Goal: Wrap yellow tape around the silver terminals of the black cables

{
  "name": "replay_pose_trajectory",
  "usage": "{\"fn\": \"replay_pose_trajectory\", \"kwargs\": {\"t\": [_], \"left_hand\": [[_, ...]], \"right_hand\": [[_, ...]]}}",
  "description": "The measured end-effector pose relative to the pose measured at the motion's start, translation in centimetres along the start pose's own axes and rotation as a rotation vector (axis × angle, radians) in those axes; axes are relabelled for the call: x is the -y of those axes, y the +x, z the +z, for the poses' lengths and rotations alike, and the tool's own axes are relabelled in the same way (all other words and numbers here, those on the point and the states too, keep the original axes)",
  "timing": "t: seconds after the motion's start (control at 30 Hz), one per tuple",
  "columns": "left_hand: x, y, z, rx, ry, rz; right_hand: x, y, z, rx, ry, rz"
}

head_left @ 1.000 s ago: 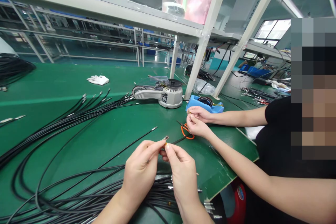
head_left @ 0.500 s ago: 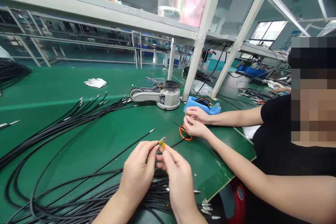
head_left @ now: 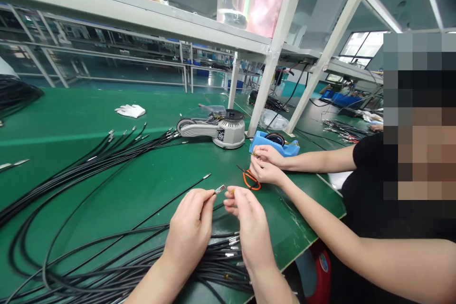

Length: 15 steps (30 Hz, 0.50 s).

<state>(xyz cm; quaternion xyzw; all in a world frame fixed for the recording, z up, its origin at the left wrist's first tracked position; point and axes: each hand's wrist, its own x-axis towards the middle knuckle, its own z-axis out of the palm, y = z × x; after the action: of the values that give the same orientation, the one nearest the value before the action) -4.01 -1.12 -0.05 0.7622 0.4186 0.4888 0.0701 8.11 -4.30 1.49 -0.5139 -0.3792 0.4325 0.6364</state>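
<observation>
My left hand (head_left: 190, 228) pinches a black cable just behind its silver metal connector (head_left: 220, 189), which points up and to the right. Close beside it, my right hand (head_left: 253, 228) holds a small piece of amber tape (head_left: 231, 191) between thumb and forefinger, apart from the connector. Under both wrists runs a bundle of black cables (head_left: 142, 270), whose silver ends (head_left: 233, 242) show between my hands. A single cable with a metal tip (head_left: 206, 176) lies on the green mat beyond my left hand.
A grey tape dispenser (head_left: 228, 135) stands ahead, with more black cables (head_left: 107, 156) to its left and a white glove (head_left: 130, 110) behind. Orange-handled scissors (head_left: 251, 179) and a blue tape holder (head_left: 274, 142) are near a co-worker's hands (head_left: 267, 164) at right. A shelf post (head_left: 272, 66) rises beyond.
My right hand has moved right, away from the connector, with the amber tape in its fingertips. My left hand keeps its pinch on the cable almost in place.
</observation>
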Motion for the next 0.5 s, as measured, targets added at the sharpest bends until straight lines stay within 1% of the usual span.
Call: {"fn": "replay_pose_trajectory", "kwargs": {"t": [0.13,0.2,0.37,0.5], "left_hand": [[-0.13,0.1,-0.15,-0.005,-0.028,-0.079],[-0.3,0.15,-0.17,-0.008,-0.038,-0.094],[-0.58,0.1,0.0,-0.003,-0.08,-0.065],[-0.48,-0.17,0.29,-0.036,-0.121,-0.05]], "right_hand": [[-0.6,-0.6,-0.3,-0.006,0.048,0.024],[-0.79,-0.83,-0.37,-0.006,0.064,0.046],[-0.88,-0.72,-0.16,-0.02,0.046,0.038],[-1.04,-0.65,0.36,-0.065,0.049,0.026]]}}
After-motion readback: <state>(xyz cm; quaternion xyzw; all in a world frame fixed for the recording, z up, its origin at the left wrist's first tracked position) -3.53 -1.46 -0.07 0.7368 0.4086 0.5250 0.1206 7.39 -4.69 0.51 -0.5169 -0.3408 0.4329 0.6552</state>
